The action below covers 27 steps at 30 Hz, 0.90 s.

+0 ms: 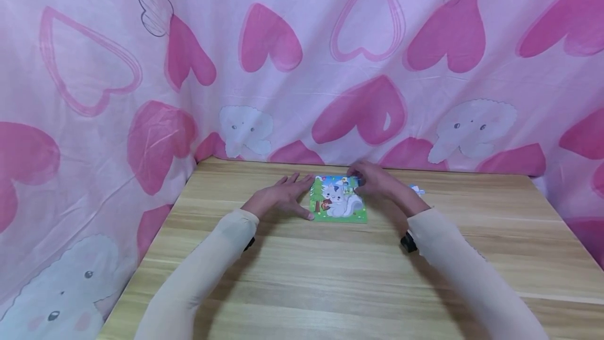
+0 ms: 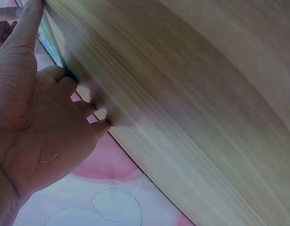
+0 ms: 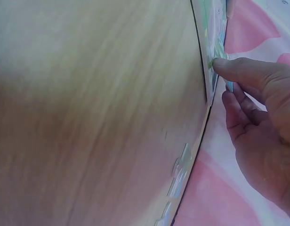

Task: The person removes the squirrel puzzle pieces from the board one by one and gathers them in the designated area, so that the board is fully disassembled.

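Note:
A square jigsaw puzzle [image 1: 336, 204] with a grey squirrel on a green and blue ground lies on the table. My left hand [image 1: 286, 194] rests at its left side, thumb near the lower left corner and fingers spread along the edge. In the left wrist view, the straight fingertips of that hand [image 2: 46, 113] touch the wood. Over the puzzle's upper right corner is my right hand [image 1: 373, 180]. The right wrist view shows this hand [image 3: 262, 103] pinching a small puzzle piece [image 3: 229, 86] between thumb and fingers, right at the puzzle's edge.
Loose puzzle pieces [image 1: 417, 189] lie on the table to the right, partly behind my right forearm; the right wrist view shows these pieces [image 3: 180, 172] near the table's far edge. A pink curtain [image 1: 283, 88] with hearts hangs behind the wooden table [image 1: 321, 277].

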Motion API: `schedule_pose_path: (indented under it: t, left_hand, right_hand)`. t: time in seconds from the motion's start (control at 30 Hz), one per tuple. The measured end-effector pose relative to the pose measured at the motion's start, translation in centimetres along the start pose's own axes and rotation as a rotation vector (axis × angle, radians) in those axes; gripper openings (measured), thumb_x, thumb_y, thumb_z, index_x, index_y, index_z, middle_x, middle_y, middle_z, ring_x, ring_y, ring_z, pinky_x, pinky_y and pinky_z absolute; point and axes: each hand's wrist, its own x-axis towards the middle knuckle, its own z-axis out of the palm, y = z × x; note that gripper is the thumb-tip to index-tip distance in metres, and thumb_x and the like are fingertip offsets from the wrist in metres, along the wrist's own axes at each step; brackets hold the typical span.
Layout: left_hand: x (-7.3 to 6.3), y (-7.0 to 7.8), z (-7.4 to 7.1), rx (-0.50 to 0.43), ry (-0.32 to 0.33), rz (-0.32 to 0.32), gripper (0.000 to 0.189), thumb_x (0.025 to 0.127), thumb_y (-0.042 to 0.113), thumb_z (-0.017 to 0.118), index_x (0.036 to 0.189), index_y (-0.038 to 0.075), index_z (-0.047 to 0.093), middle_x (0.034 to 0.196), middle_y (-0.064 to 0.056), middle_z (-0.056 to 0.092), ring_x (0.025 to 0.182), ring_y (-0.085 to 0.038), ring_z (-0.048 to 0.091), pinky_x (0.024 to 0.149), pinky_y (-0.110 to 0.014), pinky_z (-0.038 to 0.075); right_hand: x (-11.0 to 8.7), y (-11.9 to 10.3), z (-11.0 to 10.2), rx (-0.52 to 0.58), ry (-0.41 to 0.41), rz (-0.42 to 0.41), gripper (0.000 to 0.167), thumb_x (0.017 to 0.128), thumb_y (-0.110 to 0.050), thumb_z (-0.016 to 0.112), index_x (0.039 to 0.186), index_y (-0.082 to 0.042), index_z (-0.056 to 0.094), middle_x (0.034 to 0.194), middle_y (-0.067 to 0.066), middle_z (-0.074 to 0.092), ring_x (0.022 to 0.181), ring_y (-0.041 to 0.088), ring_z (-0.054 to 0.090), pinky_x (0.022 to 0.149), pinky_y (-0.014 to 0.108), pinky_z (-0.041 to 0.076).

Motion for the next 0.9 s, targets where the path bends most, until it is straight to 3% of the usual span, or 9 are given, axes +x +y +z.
schedule_pose_path:
  t: [0.2, 0.37, 0.63, 0.9]
  left_hand:
    - [0.0, 0.1, -0.2, 0.003, 0.000, 0.000, 0.120, 0.087, 0.067, 0.077, 0.172, 0.025, 0.004, 0.181, 0.004, -0.003, 0.168, -0.032, -0.011, 0.137, -0.055, -0.004]
    - [0.0, 0.1, -0.1, -0.013, -0.008, -0.007, 0.120, 0.086, 0.065, 0.078, 0.172, 0.025, 0.004, 0.181, 0.004, -0.003, 0.168, -0.032, -0.011, 0.137, -0.055, -0.004]
    - [0.0, 0.0, 0.0, -0.001, -0.004, -0.007, 0.121, 0.085, 0.066, 0.079, 0.172, 0.027, 0.004, 0.181, 0.005, -0.003, 0.168, -0.031, -0.011, 0.137, -0.054, -0.003]
    - [-0.1, 0.1, -0.1, -0.009, -0.008, 0.012, 0.121, 0.086, 0.065, 0.079, 0.172, 0.025, 0.003, 0.181, 0.002, -0.003, 0.168, -0.032, -0.010, 0.137, -0.055, -0.003]
  right_hand:
    - [-0.5, 0.4, -1.0, 0.071, 0.010, -0.001, 0.047, 0.087, 0.001, 0.080, 0.132, -0.002, 0.068, 0.132, 0.015, 0.063, 0.121, 0.033, 0.062, 0.105, 0.052, 0.059]
    - [-1.9, 2.2, -2.3, 0.142, 0.038, -0.020, 0.049, 0.086, 0.006, 0.078, 0.133, 0.001, 0.066, 0.132, 0.017, 0.063, 0.122, 0.037, 0.062, 0.105, 0.056, 0.058]
    - [-6.8, 6.4, -5.5, 0.134, 0.070, 0.043, 0.047, 0.092, 0.005, 0.073, 0.138, 0.000, 0.062, 0.133, 0.020, 0.064, 0.120, 0.039, 0.061, 0.102, 0.059, 0.057]
    - [-11.3, 10.8, -7.7, 0.018, 0.106, 0.054, 0.043, 0.086, 0.009, 0.074, 0.127, 0.003, 0.067, 0.119, 0.021, 0.070, 0.105, 0.035, 0.067, 0.085, 0.044, 0.061]
